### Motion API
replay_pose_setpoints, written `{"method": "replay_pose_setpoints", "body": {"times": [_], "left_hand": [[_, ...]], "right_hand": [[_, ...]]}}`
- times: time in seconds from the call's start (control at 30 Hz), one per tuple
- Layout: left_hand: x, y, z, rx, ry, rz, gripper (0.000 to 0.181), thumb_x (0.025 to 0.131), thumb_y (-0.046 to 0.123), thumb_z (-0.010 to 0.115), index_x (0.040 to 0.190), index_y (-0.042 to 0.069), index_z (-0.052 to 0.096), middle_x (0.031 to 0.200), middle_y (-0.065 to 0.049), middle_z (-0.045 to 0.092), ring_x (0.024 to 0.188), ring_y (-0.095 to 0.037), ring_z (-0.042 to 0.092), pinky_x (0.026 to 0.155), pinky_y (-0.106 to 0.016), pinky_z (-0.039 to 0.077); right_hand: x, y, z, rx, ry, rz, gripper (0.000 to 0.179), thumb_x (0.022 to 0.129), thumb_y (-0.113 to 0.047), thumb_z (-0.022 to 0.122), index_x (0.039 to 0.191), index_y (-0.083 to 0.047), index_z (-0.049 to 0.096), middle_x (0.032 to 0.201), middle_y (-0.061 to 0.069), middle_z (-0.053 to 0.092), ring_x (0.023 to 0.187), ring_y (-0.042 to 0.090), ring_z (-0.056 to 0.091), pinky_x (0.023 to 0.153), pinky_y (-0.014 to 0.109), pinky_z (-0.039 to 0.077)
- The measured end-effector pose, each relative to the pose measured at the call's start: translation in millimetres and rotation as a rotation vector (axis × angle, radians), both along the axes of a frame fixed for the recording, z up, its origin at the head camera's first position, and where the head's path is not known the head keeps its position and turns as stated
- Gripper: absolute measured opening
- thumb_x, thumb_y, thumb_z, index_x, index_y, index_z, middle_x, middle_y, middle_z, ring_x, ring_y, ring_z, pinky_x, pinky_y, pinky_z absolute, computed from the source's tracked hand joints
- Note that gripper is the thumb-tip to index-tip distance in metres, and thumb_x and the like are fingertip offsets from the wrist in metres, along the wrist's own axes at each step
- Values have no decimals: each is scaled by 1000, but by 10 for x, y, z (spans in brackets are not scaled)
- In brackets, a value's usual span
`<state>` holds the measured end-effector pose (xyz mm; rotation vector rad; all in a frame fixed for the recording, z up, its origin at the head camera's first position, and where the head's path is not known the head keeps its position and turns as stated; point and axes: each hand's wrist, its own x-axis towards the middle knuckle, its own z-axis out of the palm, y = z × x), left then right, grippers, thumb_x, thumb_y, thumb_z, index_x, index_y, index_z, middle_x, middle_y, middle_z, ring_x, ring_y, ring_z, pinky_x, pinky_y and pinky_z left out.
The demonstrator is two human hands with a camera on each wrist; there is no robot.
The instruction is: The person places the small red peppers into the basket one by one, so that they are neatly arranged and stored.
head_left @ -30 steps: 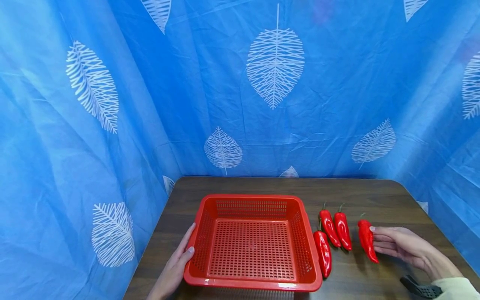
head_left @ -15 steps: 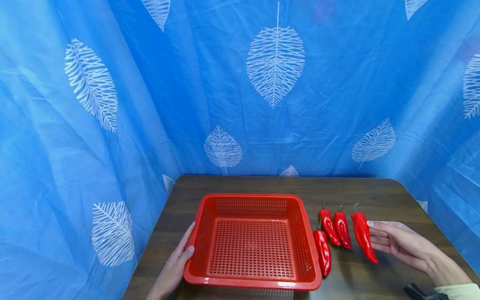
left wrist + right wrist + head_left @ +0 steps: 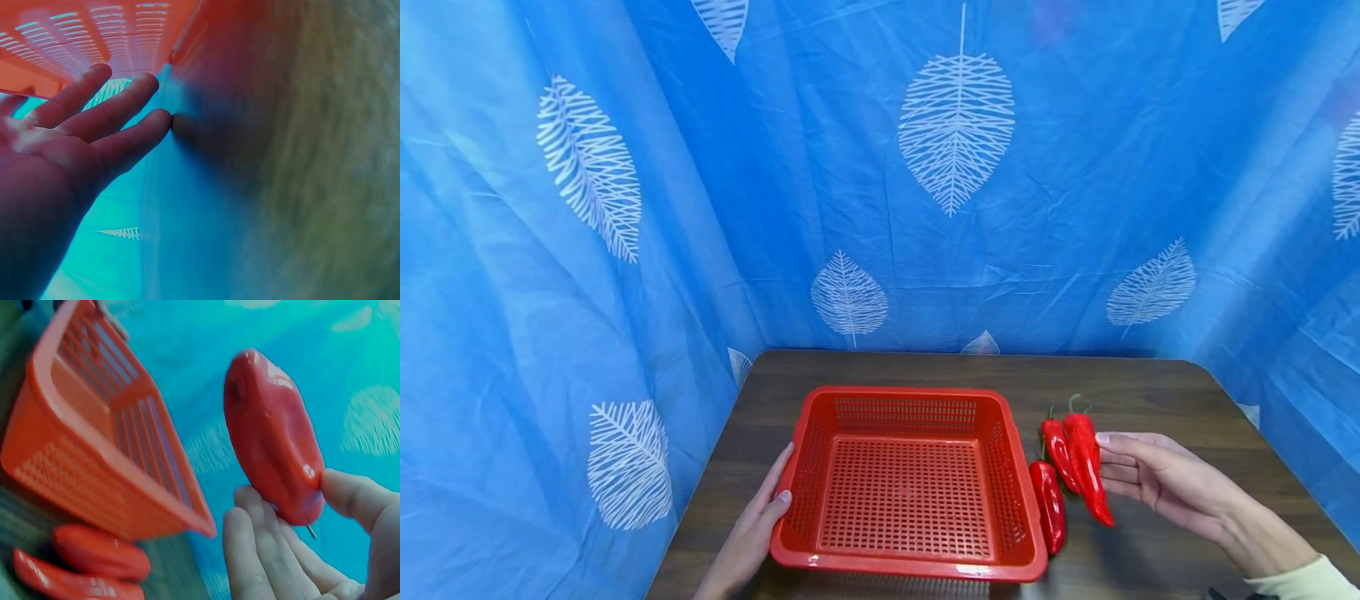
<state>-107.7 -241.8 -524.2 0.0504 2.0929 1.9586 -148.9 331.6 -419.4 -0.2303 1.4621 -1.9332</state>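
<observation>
My left hand (image 3: 747,533) holds the left side of a red plastic basket (image 3: 910,568). Its thumb lies on the rim, and the left wrist view shows its long fingers (image 3: 115,106) stretched out beside the slotted wall. With thumb and fingertips, my right hand (image 3: 1180,479) pinches a glossy red chili pepper (image 3: 272,437) near its stem end. In the head view this pepper overlaps another lying behind it. Two more red peppers lie right of the basket, one (image 3: 1048,504) close along its side and one (image 3: 1057,454) farther back.
The dark wooden table (image 3: 880,367) reaches back to a blue curtain (image 3: 775,167) printed with white leaves, which also hangs on both sides. The basket's raised walls stand between the two hands.
My right hand has lifted the rightmost pepper and carried it left until it overlaps the neighbouring pepper. The left hand and basket stay in place.
</observation>
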Motion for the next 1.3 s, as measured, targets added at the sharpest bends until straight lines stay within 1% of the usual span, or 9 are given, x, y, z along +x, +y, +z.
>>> {"method": "replay_pose_setpoints", "body": {"times": [0.23,0.37,0.5,0.6,0.67,0.87,0.97,1.13,1.3], "left_hand": [[-8,5,-5,0,-4,6,70,115,33,52,176,34,17,184,-13,17,161,-52,34,110,-56,59],[-6,7,-11,5,-5,6,70,115,31,52,177,33,16,184,-14,17,161,-52,33,111,-56,58],[-2,7,-20,13,2,6,70,116,30,50,177,33,17,184,-13,16,162,-51,32,112,-56,57],[-1,7,-22,18,2,8,69,116,30,51,176,34,17,184,-12,17,162,-51,32,112,-56,57],[-2,7,-23,18,0,13,69,116,30,51,176,35,18,184,-12,18,161,-51,33,111,-56,58],[-4,13,-21,7,4,34,69,115,31,52,176,36,20,183,-12,19,160,-51,35,110,-57,59],[-4,14,-26,4,7,39,68,115,33,52,176,36,21,183,-13,20,160,-52,35,110,-58,58],[-1,10,-39,9,12,25,70,115,33,53,176,35,19,183,-14,19,159,-54,35,108,-57,60],[0,-7,-33,6,9,10,71,115,33,53,176,35,17,183,-15,18,158,-54,37,107,-56,60]], "right_hand": [[16,-411,109,19,15,-31,43,120,-18,37,135,-16,77,133,3,79,125,17,76,110,36,59],[23,-658,111,20,4,-52,37,119,-18,43,133,-14,77,131,3,80,121,17,77,109,37,60],[32,-923,96,59,-22,-96,31,117,-22,52,132,-11,76,128,4,81,117,17,78,106,37,62],[30,-1124,87,98,-36,-133,31,114,-25,58,136,-8,74,127,5,81,116,19,78,105,38,62],[18,-1258,82,122,-42,-143,36,113,-28,62,139,-6,72,126,6,81,115,20,79,106,39,62],[-67,-1673,63,172,-26,-144,47,108,-30,70,142,1,69,124,10,82,113,21,80,106,44,62],[-118,-1864,50,176,-16,-143,45,107,-29,72,138,3,71,120,10,83,109,19,80,105,43,63],[-198,-2140,23,186,-14,-130,41,105,-28,75,133,2,75,114,9,84,103,18,81,103,43,64],[-302,-2386,-43,204,-13,-111,39,104,-29,77,130,0,77,114,10,84,103,20,81,104,44,63]]}}
